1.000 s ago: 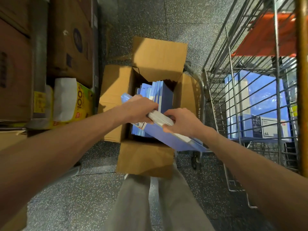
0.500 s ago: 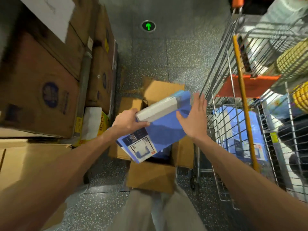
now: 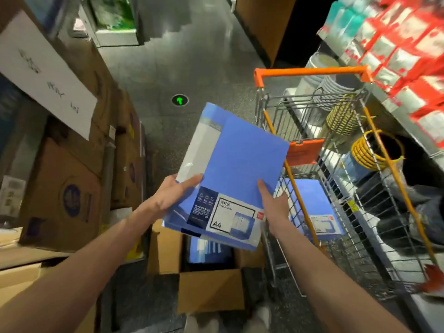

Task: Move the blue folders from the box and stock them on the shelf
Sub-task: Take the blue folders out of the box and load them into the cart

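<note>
I hold a blue folder [image 3: 240, 162] with a white spine and an A4 label up in front of me, above the open cardboard box [image 3: 209, 292]. My left hand [image 3: 168, 195] grips its lower left edge, thumb on the front. My right hand [image 3: 271, 203] grips its lower right edge, thumb on the cover. More blue folders [image 3: 209, 251] stand inside the box below. Another blue folder [image 3: 312, 207] lies in the wire shopping cart [image 3: 283, 131] to the right.
Stacked cardboard cartons [image 3: 64, 193] line the left side. Right of the cart stands a shelf [image 3: 396, 51] with red and white packs, plates and yellow baskets [image 3: 377, 150]. A green arrow marker [image 3: 179, 100] glows on the grey floor ahead.
Both hands lifted the folder out of the box and raised it upright. My right hand went from flat against its side to gripping the lower right edge. The view tilted up.
</note>
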Action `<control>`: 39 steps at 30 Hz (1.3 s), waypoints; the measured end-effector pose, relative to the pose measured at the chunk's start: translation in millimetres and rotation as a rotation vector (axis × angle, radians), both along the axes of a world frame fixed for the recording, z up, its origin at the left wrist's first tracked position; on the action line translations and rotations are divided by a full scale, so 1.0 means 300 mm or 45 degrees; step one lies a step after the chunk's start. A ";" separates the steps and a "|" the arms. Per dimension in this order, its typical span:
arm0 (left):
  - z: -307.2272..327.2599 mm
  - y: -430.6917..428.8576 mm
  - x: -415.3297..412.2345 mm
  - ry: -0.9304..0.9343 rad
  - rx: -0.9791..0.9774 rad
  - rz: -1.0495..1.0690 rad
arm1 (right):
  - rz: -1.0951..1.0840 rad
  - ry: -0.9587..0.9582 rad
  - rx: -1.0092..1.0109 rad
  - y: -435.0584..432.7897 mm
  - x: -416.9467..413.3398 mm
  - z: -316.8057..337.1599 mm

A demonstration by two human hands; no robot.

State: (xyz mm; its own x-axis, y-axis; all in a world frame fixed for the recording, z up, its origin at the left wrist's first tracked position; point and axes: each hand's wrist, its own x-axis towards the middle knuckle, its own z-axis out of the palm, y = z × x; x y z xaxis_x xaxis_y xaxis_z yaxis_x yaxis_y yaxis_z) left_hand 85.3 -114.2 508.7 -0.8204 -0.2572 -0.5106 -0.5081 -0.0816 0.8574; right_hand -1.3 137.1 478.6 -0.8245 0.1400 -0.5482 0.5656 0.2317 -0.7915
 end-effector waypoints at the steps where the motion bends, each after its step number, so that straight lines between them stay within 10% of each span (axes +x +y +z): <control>1: 0.027 0.024 -0.002 -0.016 0.048 0.001 | -0.041 0.013 -0.073 0.014 0.001 0.018; 24: 0.417 1.321 -0.262 0.025 0.123 -0.311 | -0.546 0.249 -0.495 1.352 -0.060 0.427; 39: 0.105 1.448 -0.555 -0.109 -0.070 0.142 | -0.097 0.306 0.157 1.414 -0.290 0.293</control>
